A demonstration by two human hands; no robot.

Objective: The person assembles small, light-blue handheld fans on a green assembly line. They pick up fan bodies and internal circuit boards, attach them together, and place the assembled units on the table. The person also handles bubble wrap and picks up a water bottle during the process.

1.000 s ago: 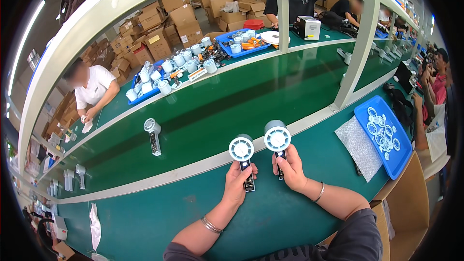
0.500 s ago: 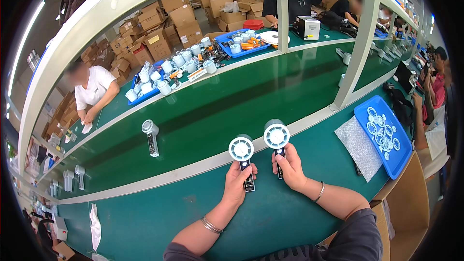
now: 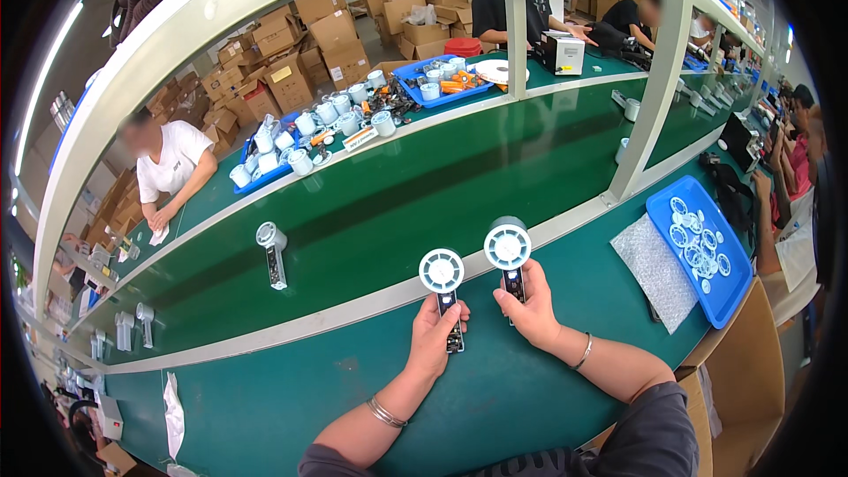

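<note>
Green bench (image 3: 265,406): your left hand (image 3: 436,333) & right hand (image 3: 532,312) each gripped a small white handheld fan upright, left fan (image 3: 442,272), right fan (image 3: 508,248), side by side.

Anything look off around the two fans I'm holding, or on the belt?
Nothing stands out. The left hand and right hand each hold a small handheld fan upright. A third fan lies alone on the green belt, undamaged.

Two handheld fans (image 3: 442,272) in hands (image 3: 435,336)
</note>
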